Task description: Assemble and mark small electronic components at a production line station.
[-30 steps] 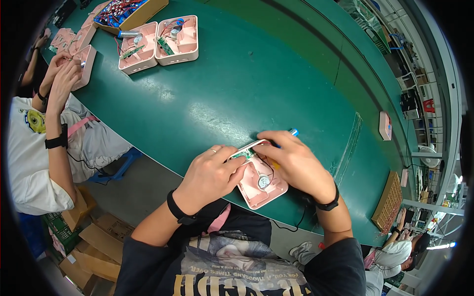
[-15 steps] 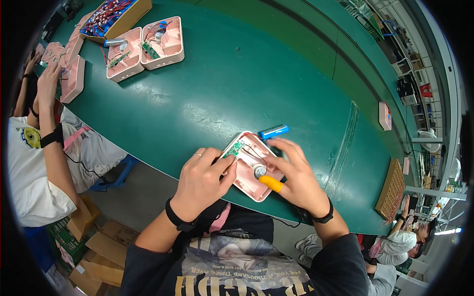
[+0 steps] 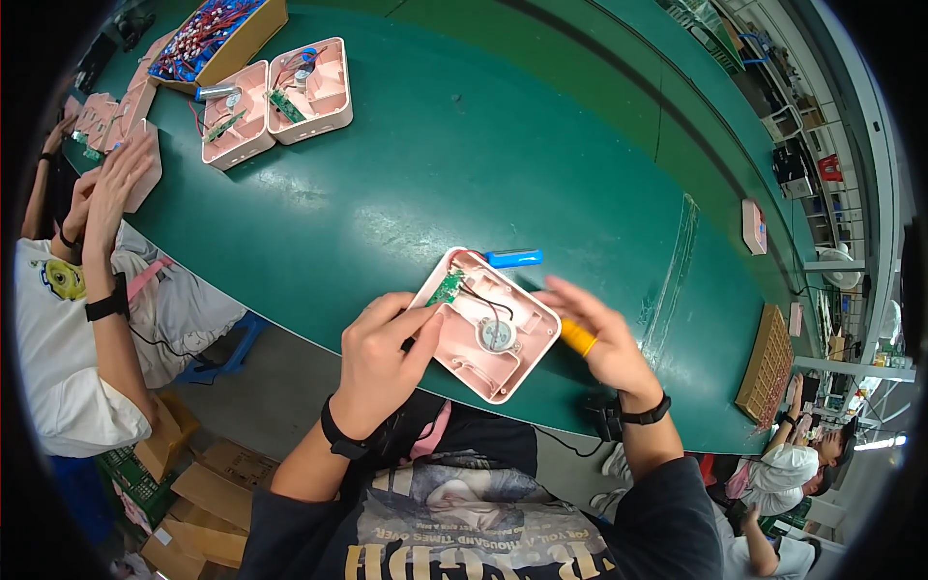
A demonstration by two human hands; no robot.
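Left hand (image 3: pixel 380 350) pinched on the left wall of one pink housing (image 3: pixel 467 345), between the hands; right hand (image 3: pixel 609 346) has just drawn clear of the silver disc (image 3: pixel 497 334), fingers spread, nothing visibly held, so the left alone seems to steady the work. Inside, right of the left hand: that one disc, one green circuit board (image 3: pixel 448 287). Ahead of both hands, one blue cylinder (image 3: pixel 514 258); farther, ahead-left, two open pink boxes (image 3: pixel 319 127) side by side

Housing (image 3: pixel 467 345) is held at near edge of table (image 3: pixel 387 184), left hand (image 3: pixel 380 346) at its left side, right hand (image 3: pixel 609 346) by its right. Board (image 3: pixel 447 287) and disc (image 3: pixel 497 334) are seated inside, cylinder (image 3: pixel 514 258) placed behind. Two more housings (image 3: pixel 332 101) are set far left, beside carton (image 3: pixel 244 42).
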